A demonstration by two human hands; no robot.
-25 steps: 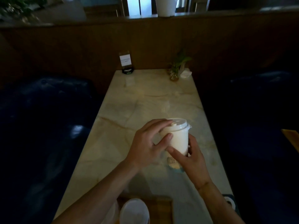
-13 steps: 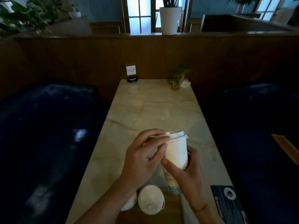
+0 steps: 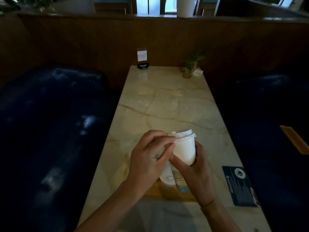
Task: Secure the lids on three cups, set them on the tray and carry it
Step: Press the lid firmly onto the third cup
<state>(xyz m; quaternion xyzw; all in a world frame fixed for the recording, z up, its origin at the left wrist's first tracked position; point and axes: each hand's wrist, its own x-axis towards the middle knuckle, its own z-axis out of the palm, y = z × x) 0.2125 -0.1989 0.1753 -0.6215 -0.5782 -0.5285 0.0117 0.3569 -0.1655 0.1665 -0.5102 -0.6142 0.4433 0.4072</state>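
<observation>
Tilted further now, cup (image 3: 184, 149) gripped by right hand (image 3: 198, 174); left hand (image 3: 147, 162) fingers pinching lid (image 3: 183, 134); print unreadable.

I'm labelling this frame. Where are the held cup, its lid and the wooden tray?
held cup (image 3: 184, 151), head view, white side wall.
lid (image 3: 184, 133), head view, top edge.
wooden tray (image 3: 154, 190), head view, left part.

I see the white lidded paper cup (image 3: 184, 148) between my left hand (image 3: 148, 158) and right hand (image 3: 199, 171), above the wooden tray (image 3: 155, 190) on the pale marble table (image 3: 167, 101); a dark printed card (image 3: 240, 185) lies right.
</observation>
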